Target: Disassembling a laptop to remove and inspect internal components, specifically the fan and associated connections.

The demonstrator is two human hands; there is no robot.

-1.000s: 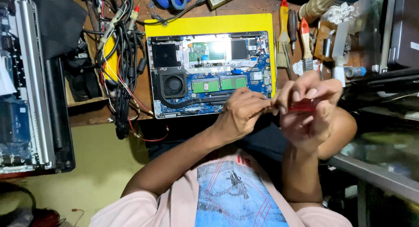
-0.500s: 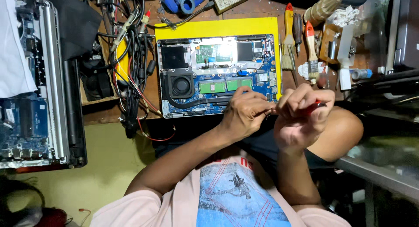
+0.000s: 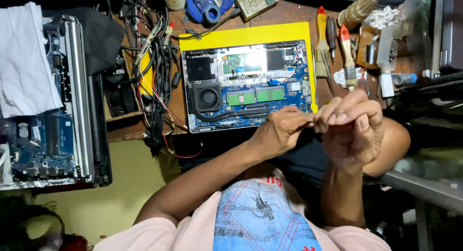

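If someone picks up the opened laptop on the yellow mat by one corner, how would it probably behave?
The opened laptop would probably stay stiff, since its frame looks rigid. It is likely fragile: the boards and the fan lie exposed. On the yellow mat it would probably slide, not roll, being flat.

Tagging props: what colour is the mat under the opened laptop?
Yellow mat, seen in the head view beneath the opened laptop.
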